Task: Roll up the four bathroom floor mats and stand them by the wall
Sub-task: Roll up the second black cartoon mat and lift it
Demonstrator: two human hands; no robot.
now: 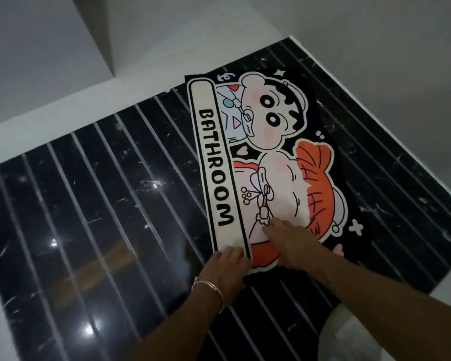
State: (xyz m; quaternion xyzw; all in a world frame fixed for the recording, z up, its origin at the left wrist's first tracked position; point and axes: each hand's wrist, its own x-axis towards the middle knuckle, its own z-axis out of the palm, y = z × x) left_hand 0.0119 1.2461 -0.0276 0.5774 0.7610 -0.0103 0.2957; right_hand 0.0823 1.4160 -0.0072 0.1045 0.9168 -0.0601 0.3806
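A bathroom mat (268, 152) with a black ground, a cartoon figure, an orange fish and the word BATHROOM lies flat on the glossy black striped floor. Its far corner reaches the white wall. My left hand (227, 264), with a silver bracelet on its wrist, grips the mat's near edge by the cream BATHROOM band, fingers curled over the edge. My right hand (287, 241) lies on the mat's near end with straight fingers pressing the surface. Only this one mat is in view.
The black marble floor (94, 204) with thin white stripes spreads to the left and near side. White walls (50, 61) bound it at the far side and on the right. A pale cloth or garment (362, 337) shows at the bottom right.
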